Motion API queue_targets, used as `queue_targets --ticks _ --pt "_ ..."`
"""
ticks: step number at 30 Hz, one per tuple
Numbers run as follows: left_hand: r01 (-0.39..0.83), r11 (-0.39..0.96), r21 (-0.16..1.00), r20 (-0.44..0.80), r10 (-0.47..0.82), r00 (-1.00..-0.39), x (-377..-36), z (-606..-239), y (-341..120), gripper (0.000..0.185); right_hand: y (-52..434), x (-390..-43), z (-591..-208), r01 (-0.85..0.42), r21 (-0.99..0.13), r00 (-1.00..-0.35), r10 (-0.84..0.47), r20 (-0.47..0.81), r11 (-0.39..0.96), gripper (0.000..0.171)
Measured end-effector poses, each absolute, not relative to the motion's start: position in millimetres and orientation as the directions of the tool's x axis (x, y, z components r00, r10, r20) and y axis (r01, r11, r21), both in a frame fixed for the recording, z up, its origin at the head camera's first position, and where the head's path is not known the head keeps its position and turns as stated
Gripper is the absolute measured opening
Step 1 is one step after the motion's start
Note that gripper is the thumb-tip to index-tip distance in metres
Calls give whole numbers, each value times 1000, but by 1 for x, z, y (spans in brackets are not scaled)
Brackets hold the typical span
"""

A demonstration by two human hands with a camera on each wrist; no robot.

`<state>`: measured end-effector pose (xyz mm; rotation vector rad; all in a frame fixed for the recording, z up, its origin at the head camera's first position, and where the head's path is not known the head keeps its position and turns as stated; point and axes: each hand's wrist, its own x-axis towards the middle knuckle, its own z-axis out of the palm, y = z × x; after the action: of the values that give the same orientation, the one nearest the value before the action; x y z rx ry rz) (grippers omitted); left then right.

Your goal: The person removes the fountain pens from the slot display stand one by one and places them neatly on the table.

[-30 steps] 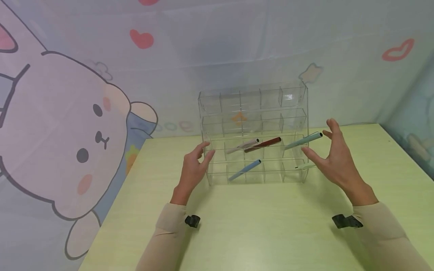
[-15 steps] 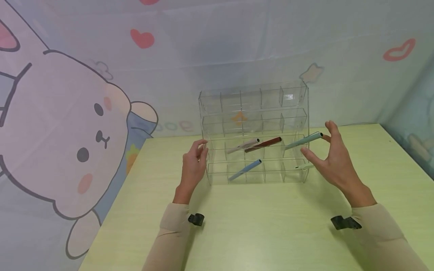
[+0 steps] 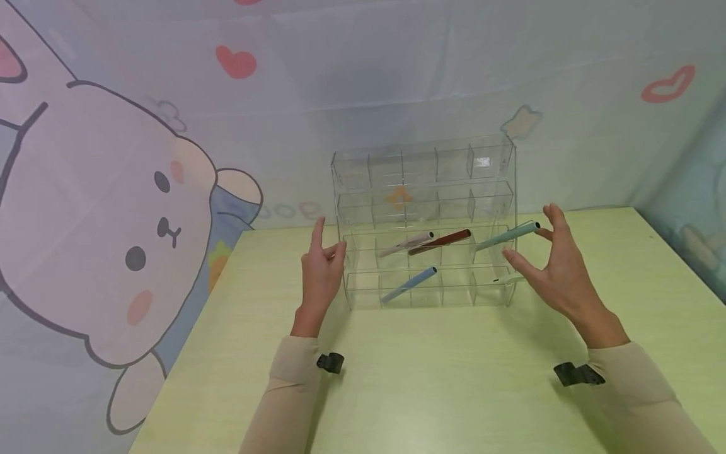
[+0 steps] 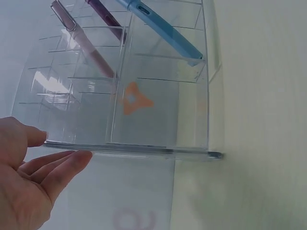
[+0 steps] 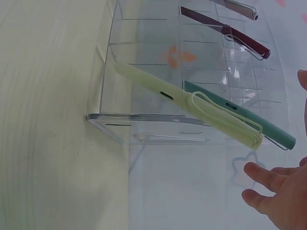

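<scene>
My left hand [image 3: 320, 274] is at the left side of a clear acrylic pen rack [image 3: 363, 280], index finger raised. In the left wrist view its other digits pinch the side panel's edge. My right hand [image 3: 561, 271] stands by the rack's right side, thumb and fingers spread, holding nothing. Near its fingers are the capped ends of a teal pen [image 3: 507, 236] and a pale green pen [image 5: 211, 110]. A pinkish pen [image 3: 407, 244] and a dark red pen [image 3: 441, 242] slant in the same tier as the teal one. A blue pen [image 3: 409, 285] lies in the lowest tier.
The rack has several tiers split into small compartments and stands on a pale wood-look table [image 3: 420, 378]. Close behind it hangs a cloth backdrop [image 3: 363, 75] with a cartoon animal at left. Dark wrist cameras [image 3: 331, 362] are worn over the sleeves.
My left hand's thumb and fingers have drawn together at the rack's left side, and the index finger has lifted. My right hand and the pens have hardly moved.
</scene>
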<state>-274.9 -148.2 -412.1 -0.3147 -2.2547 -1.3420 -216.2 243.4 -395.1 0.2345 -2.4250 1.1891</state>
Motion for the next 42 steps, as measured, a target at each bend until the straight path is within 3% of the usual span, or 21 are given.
queue_targets --ticks 14,42 --pt "532 491 690 636 -59 -769 -276 -415 -148 53 237 -216 -396 -332 -716 -873 87 480 614 95" --pt "517 522 678 621 -31 -783 -277 -414 -145 51 232 -228 -400 -411 -619 -724 173 668 669 51"
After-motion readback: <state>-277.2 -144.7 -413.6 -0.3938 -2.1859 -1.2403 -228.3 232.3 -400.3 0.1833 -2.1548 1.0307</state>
